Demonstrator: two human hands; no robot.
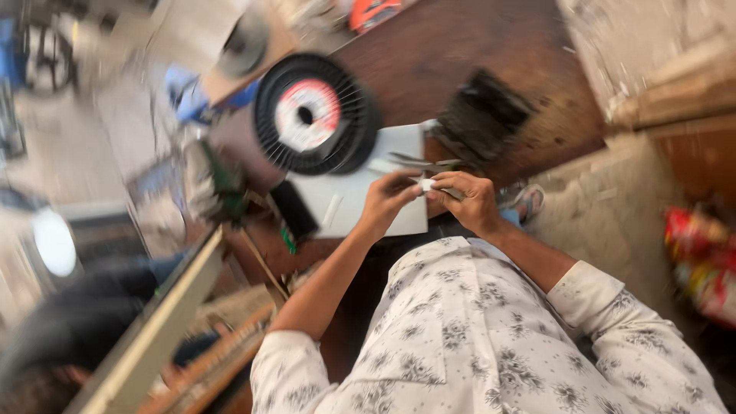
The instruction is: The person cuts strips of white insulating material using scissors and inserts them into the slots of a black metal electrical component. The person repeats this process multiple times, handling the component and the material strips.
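Just below the black wire spool, over the white sheet on the bench, both hands pinch one small white strip, left hand and right hand at opposite ends, its long axis running between them.

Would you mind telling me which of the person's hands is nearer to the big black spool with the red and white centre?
The left hand. It sits just below and right of the black spool, over the white sheet. The right hand lies farther right, beyond the small white piece both hands pinch.
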